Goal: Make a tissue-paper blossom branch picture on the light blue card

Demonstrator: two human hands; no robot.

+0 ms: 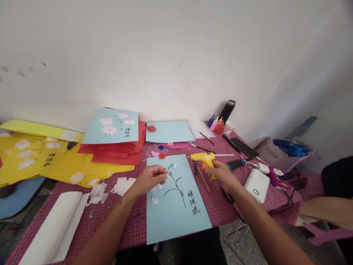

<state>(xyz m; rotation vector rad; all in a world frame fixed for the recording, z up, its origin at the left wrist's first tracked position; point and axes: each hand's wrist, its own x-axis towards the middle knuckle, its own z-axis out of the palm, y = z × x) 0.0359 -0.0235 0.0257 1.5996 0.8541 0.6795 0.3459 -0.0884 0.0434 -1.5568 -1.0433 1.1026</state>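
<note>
A light blue sheet [171, 227] lies in front of me, bearing a painted dark branch [176, 186], black brush characters [193, 202] and several white paper petals [155, 199]. Over its upper left part, my left hand [151, 180] is closed in a pinch; a small whitish bit, apparently a paper petal [168, 174], shows at the fingertips. My right hand [222, 177] is wrapped round the handle of a yellow hot glue gun [202, 156]. The gun's nozzle points left, above the sheet's upper right corner, and a glue stick [225, 155] sticks out of its back.
Left are torn white paper [97, 194], a folded white sheet [55, 225], yellow sheets [65, 164] and a red stack [118, 157] topped by a blue flower picture [93, 131]. Right are a white power bank [256, 185], paint bottles [218, 126], a black can [228, 110] and cables [232, 236].
</note>
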